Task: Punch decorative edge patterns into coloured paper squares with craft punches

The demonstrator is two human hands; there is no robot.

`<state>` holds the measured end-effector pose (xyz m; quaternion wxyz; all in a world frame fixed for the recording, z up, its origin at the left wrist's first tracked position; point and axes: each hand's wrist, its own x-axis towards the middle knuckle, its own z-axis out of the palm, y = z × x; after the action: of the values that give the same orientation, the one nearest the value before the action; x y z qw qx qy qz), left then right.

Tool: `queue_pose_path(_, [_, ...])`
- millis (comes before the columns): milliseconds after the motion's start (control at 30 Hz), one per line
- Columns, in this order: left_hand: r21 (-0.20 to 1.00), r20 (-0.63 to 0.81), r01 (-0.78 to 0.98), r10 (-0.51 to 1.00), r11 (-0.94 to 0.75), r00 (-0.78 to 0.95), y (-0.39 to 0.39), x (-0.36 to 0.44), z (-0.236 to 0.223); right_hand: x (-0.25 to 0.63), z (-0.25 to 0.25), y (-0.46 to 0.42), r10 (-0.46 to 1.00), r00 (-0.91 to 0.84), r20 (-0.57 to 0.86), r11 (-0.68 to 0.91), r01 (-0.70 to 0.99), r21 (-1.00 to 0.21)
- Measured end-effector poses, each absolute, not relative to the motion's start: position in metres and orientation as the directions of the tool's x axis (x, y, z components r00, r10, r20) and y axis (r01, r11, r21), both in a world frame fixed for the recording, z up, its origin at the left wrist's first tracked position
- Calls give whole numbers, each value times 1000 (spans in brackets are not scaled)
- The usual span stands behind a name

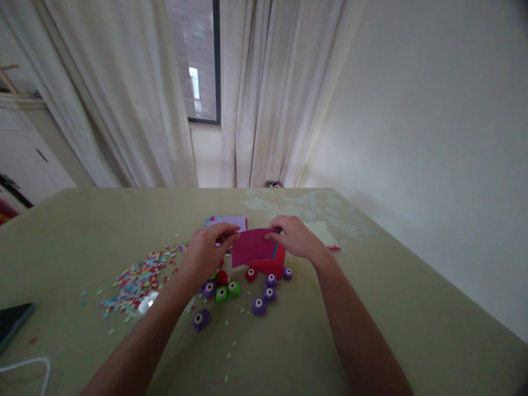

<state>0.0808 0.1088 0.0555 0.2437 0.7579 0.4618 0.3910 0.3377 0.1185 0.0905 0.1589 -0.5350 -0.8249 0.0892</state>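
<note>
A magenta sheet of paper (251,247) is held up above the table between my two hands. My left hand (211,248) is closed in a pinch at its upper left corner. At the upper right edge, my right hand (293,236) grips it between thumb and fingers, and a blue strip of paper shows along that side. Red paper (268,268) lies below and behind the sheet. Just nearer to me stand small craft punches: several purple punches (259,306), green punches (221,294) and a red punch (251,274).
Colourful paper confetti (142,278) is spread at the left, with a white object (147,302) by it. A lilac paper stack (237,221) lies behind my left hand, and a pale bordered card (322,234) lies right. A dark device (14,322) and white cable (28,361) are far left.
</note>
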Motion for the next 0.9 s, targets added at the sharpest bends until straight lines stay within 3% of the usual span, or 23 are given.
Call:
queue_pose_path(100, [730, 283, 582, 934, -357, 217, 116, 92, 52, 348, 93, 122, 945, -283, 163, 323, 881, -346])
queue_pose_path(200, [607, 158, 740, 956, -291, 247, 129, 103, 45, 362, 86, 132, 978, -179, 111, 208, 909, -361])
queue_pose_path(433, [399, -60, 887, 959, -233, 278, 144, 128, 17, 366, 43, 150, 986, -133, -102, 93, 940, -329])
queue_pose_path(700, [291, -123, 931, 957, -219, 264, 134, 145, 20, 367, 51, 148, 978, -148, -147, 108, 962, -252])
queue_pose_path(900, [231, -160, 945, 949, -232, 272, 136, 156, 21, 359, 32, 148, 977, -48, -206, 23, 992, -121])
